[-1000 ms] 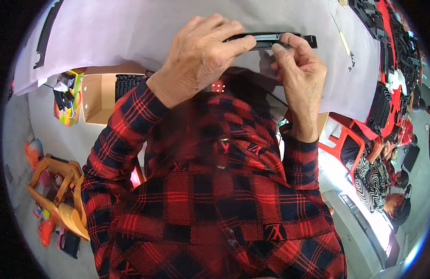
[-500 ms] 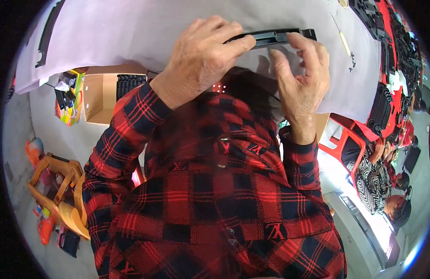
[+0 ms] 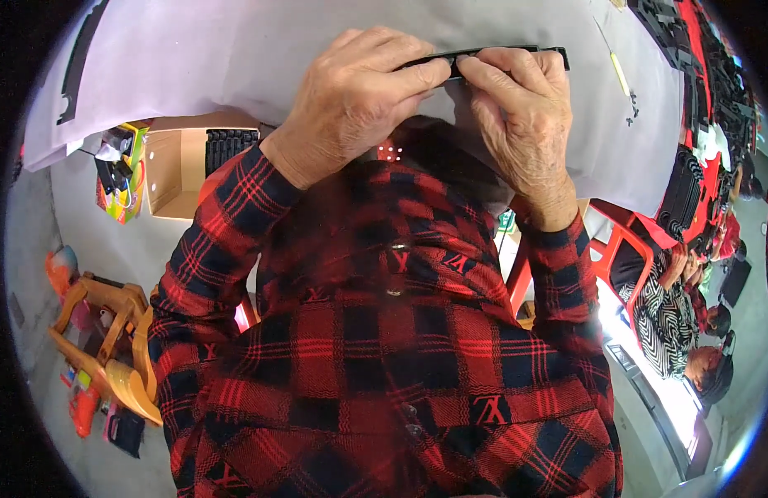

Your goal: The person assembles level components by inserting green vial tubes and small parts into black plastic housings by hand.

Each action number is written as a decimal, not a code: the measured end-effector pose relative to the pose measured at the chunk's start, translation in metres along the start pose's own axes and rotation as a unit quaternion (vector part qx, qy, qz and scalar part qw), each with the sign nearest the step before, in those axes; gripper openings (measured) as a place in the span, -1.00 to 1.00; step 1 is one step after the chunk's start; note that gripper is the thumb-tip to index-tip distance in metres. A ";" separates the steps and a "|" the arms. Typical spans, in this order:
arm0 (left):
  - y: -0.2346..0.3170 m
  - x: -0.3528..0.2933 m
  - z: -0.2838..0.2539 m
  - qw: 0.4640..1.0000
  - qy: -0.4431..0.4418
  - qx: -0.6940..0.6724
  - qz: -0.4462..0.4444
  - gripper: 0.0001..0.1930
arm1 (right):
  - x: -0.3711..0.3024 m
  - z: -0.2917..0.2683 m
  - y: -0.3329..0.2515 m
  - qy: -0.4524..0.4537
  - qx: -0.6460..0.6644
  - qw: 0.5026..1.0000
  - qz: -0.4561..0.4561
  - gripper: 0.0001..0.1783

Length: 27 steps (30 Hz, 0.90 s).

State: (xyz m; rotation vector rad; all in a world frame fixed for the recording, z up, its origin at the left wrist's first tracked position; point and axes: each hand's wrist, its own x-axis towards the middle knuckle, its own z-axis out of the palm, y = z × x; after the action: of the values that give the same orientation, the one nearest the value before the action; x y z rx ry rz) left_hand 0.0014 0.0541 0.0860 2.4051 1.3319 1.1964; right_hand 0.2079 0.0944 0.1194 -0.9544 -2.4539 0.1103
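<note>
Assembly workshop, stacked black parts (image 3: pixel 681 212) (co-workers nearby)

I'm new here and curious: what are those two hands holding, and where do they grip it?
A long, thin black plastic strip. The left hand pinches its left end, the right hand its middle, fingertips on top.

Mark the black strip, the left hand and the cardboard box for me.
black strip (image 3: pixel 516 53), head view, on its bare top edge between the fingers.
left hand (image 3: pixel 351 100), head view, back of the hand.
cardboard box (image 3: pixel 170 170), head view, its inner side wall.
</note>
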 end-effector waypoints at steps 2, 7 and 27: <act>-0.001 0.001 -0.001 1.000 -0.003 -0.004 0.005 -0.67 | 0.000 -0.002 0.003 -0.008 -0.003 1.000 -0.005 -0.67; -0.003 0.004 -0.004 0.999 -0.031 -0.029 0.010 -0.68 | 0.002 -0.006 0.003 -0.023 -0.015 1.000 -0.015 -0.68; -0.009 0.011 -0.011 0.996 -0.069 -0.047 0.039 -0.66 | 0.039 -0.026 0.026 -0.182 0.063 0.962 -0.195 -0.58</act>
State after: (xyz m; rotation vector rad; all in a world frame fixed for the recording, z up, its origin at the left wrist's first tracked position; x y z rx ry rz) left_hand -0.0089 0.0652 0.0955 2.4422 1.1272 1.0643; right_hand 0.2114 0.1365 0.1526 -0.4055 -2.8816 0.3264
